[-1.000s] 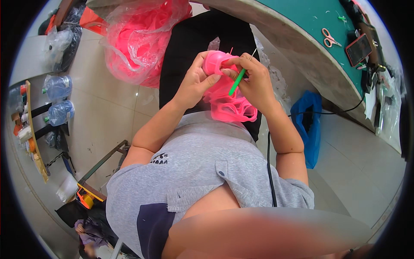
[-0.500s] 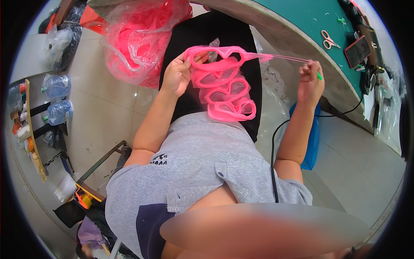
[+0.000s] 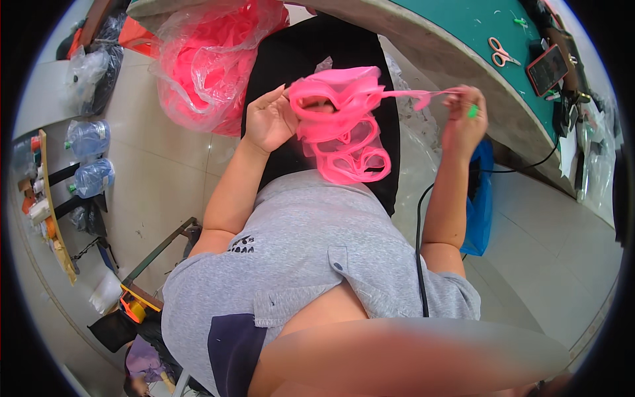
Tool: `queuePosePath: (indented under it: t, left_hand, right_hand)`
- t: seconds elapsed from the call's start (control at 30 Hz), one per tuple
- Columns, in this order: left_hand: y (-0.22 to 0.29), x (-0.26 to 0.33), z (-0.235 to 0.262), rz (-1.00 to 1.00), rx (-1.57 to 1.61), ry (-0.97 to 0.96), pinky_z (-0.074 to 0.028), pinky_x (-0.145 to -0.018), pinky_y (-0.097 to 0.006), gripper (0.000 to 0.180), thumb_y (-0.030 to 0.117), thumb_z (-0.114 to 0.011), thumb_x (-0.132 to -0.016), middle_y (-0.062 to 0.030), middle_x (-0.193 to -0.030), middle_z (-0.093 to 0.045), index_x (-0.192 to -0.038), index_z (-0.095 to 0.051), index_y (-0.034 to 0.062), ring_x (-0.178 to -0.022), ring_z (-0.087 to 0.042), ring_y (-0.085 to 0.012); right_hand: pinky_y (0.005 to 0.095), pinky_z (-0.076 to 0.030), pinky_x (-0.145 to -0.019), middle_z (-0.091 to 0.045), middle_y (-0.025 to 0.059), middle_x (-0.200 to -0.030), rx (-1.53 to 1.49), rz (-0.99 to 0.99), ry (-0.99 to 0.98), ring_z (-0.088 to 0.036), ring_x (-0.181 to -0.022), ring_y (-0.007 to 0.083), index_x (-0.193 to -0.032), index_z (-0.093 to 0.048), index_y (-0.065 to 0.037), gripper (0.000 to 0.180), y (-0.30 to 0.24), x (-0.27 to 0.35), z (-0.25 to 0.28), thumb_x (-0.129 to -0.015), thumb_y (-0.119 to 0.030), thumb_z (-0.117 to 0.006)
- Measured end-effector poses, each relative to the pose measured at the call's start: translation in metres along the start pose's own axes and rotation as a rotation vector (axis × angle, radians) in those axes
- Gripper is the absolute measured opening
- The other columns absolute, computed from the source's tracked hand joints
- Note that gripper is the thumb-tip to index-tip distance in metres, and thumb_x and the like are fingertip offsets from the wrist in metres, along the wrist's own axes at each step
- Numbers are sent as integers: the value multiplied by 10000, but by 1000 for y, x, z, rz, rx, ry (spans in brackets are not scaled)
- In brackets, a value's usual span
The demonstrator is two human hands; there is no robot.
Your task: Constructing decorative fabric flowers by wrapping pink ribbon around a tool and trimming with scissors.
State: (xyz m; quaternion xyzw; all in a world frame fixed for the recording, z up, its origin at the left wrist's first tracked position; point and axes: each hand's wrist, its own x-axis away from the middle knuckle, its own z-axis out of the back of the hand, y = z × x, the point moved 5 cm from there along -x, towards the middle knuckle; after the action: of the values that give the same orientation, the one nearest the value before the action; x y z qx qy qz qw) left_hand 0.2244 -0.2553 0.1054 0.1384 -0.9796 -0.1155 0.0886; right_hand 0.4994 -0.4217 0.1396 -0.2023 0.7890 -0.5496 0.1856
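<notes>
A strip of pink sheer mesh (image 3: 344,135) with several heart-shaped, thick-edged openings hangs in folds over my lap. My left hand (image 3: 270,124) holds its upper left end, thumb raised and the other fingers passing behind the mesh; some fingertips show through the top opening. From the strip's upper right corner a thin pink tail (image 3: 417,98) stretches out to my right hand (image 3: 465,126), whose fingers are closed on its end and slightly blurred. A small bright green piece (image 3: 473,111) sits at those fingers; its kind is unclear.
A clear bag of pink mesh (image 3: 211,66) stands at the far left. On the green tabletop (image 3: 456,23) at far right lie scissors (image 3: 503,53) and a phone (image 3: 548,69). A black cable (image 3: 421,225) runs past my right arm, near a blue bag (image 3: 479,218).
My right hand has moved slightly left, and the stretched tail has slackened and bunched. My left thumb has lifted from the mesh edge. The strip's folds have shifted a little.
</notes>
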Motion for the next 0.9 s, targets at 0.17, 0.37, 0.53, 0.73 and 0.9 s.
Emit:
queuePosePath:
  t: [0.17, 0.37, 0.53, 0.73, 0.9]
  left_hand:
    - [-9, 1, 24, 83, -19, 30, -389, -979, -496, 464, 328, -379, -958, -300, -1158, -561, -1130, -552, -67, -1061, -551, -468]
    - [-13, 4, 21, 128, -231, -174, -451, -811, -303, 339, 316, -552, -866, -80, -936, -605, -990, -563, 1, -894, -578, -160]
    - [-21, -7, -20, 159, -599, 42, -446, -792, -248, 411, 381, -563, -884, -44, -1013, -598, -1054, -547, 8, -896, -562, -95]
    - [-14, -16, -29, 63, -709, 206, -504, -686, -208, 306, 274, -491, -968, -27, -917, -641, -1093, -588, 12, -778, -603, -65]
    - [-18, -16, -25, 26, -524, 186, -518, -772, -269, 310, 268, -465, -973, -72, -965, -646, -1112, -568, 10, -854, -632, -134]
  right_hand:
    - [231, -480, -645, -635, 90, -1004, 311, -318, -439, -601, -734, 116, -1063, -580, 0, 264, 22, 38, -68, -925, -224, -574]
    - [255, -493, -705, -648, 69, -954, 638, -66, -697, -618, -769, 159, -1074, -604, -22, 279, 25, 57, -100, -799, 14, -631]
    - [292, -517, -664, -639, 90, -893, 784, 380, -845, -637, -746, 231, -992, -641, -48, 355, 6, 66, -129, -661, 81, -623]
    - [294, -531, -633, -654, 85, -959, 782, 654, -768, -651, -770, 238, -1001, -647, -58, 372, -14, 67, -147, -647, 53, -664]
    - [281, -531, -598, -659, 125, -908, 726, 988, -829, -664, -751, 237, -997, -648, -29, 335, -15, 74, -137, -670, 18, -701]
